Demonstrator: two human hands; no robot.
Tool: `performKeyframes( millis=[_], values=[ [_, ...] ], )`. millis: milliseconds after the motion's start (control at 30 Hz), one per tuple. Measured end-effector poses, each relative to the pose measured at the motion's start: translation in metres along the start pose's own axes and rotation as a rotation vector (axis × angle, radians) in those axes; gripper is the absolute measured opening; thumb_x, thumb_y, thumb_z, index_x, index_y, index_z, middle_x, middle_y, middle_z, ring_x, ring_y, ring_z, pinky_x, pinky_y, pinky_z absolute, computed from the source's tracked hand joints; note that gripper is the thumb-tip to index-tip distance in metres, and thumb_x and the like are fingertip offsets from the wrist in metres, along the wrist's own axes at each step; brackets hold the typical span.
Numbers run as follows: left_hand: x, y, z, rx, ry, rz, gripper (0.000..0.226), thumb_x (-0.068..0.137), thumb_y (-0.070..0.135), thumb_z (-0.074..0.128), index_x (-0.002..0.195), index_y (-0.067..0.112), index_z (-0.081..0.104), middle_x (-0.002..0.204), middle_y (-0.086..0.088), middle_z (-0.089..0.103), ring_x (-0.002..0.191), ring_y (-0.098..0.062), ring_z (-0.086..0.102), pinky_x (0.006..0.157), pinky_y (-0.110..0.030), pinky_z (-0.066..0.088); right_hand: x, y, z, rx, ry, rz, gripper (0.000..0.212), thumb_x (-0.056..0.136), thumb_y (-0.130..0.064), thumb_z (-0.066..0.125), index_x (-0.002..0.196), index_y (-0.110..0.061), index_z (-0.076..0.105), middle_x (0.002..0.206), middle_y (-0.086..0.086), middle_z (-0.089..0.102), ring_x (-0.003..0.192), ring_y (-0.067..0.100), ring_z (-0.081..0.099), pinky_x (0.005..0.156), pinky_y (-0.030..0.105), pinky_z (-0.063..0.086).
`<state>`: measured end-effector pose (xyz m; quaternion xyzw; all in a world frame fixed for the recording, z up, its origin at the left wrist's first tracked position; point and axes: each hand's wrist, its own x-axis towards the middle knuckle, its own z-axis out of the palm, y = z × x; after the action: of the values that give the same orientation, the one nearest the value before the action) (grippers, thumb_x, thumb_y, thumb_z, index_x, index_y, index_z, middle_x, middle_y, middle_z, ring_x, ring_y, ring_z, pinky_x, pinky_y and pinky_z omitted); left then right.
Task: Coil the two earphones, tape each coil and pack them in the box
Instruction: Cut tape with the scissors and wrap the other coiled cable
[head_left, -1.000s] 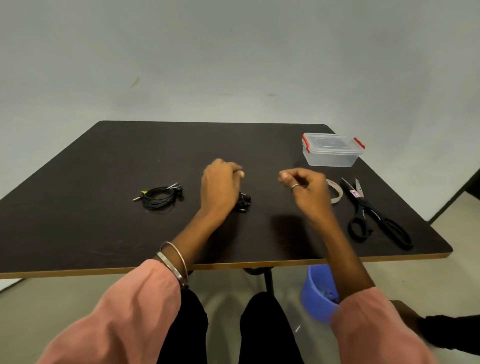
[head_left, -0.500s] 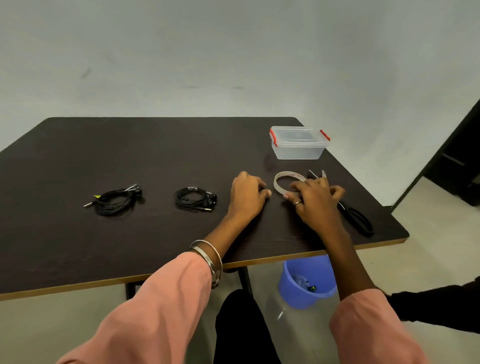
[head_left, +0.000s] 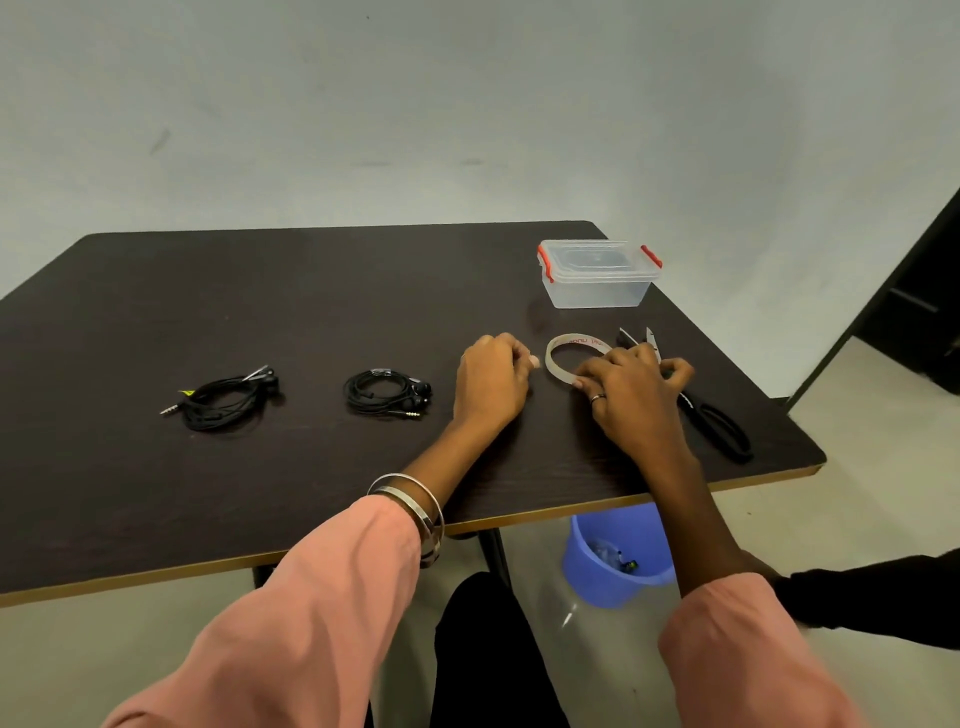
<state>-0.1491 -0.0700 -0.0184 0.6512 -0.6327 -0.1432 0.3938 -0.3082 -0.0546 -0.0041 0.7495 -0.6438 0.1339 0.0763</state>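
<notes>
Two black earphone coils lie on the dark table (head_left: 291, 291): one at the left (head_left: 223, 401) and one nearer the middle (head_left: 387, 393). Nothing touches them. A clear lidded box (head_left: 597, 278) with red clips stands shut at the back right. In front of it lies a whitish tape roll (head_left: 563, 349). My right hand (head_left: 636, 392) lies over the roll's near right side, thumb against the ring and fingers curled round it. My left hand (head_left: 493, 382) rests on the table just left of the roll, its fingers curled, with nothing seen in them.
Black-handled scissors (head_left: 714, 423) lie right of my right hand, partly under it, close to the table's right edge. A blue bucket (head_left: 613, 569) stands on the floor below the front edge. Another person's dark sleeve (head_left: 878, 597) reaches in at the lower right.
My left hand has let go of the second coil, which now lies by itself. Both hands have moved right to the tape roll, and my right hand has settled on it.
</notes>
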Motion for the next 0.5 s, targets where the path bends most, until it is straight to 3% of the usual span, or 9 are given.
performKeyframes(
  millis=[100,267,500],
  values=[
    [-0.0013,0.001,-0.0006,0.015,-0.003,0.018,0.014,0.091,0.017,0.06,0.088,0.011,0.072,0.089,0.001,0.065,0.081,-0.014,0.058,0.071,-0.027,0.042,-0.0001,-0.0009,-0.0007,0.007,-0.007,0.003,0.024,0.097,-0.031,0.049,0.117,-0.031,0.062,0.129,-0.001,0.056,0.126,0.021,0.037,0.102,0.049,0.021],
    [0.0018,-0.0039,0.0012,-0.012,-0.001,-0.061,0.017,0.087,0.013,0.059,0.078,0.009,0.072,0.092,-0.004,0.07,0.082,-0.017,0.064,0.071,-0.027,0.047,-0.0018,-0.0008,-0.0005,-0.001,0.02,0.02,0.022,0.097,-0.028,0.05,0.112,-0.03,0.064,0.124,-0.002,0.059,0.123,0.02,0.04,0.103,0.049,0.02],
    [0.0034,-0.0055,-0.0021,-0.124,0.055,-0.158,0.015,0.081,0.006,0.063,0.069,0.006,0.071,0.08,-0.007,0.07,0.076,-0.017,0.063,0.07,-0.028,0.047,0.0017,-0.0051,-0.0028,-0.025,0.035,0.086,0.022,0.089,-0.018,0.057,0.102,-0.031,0.068,0.109,-0.005,0.063,0.12,0.02,0.042,0.104,0.055,0.018]
  ],
)
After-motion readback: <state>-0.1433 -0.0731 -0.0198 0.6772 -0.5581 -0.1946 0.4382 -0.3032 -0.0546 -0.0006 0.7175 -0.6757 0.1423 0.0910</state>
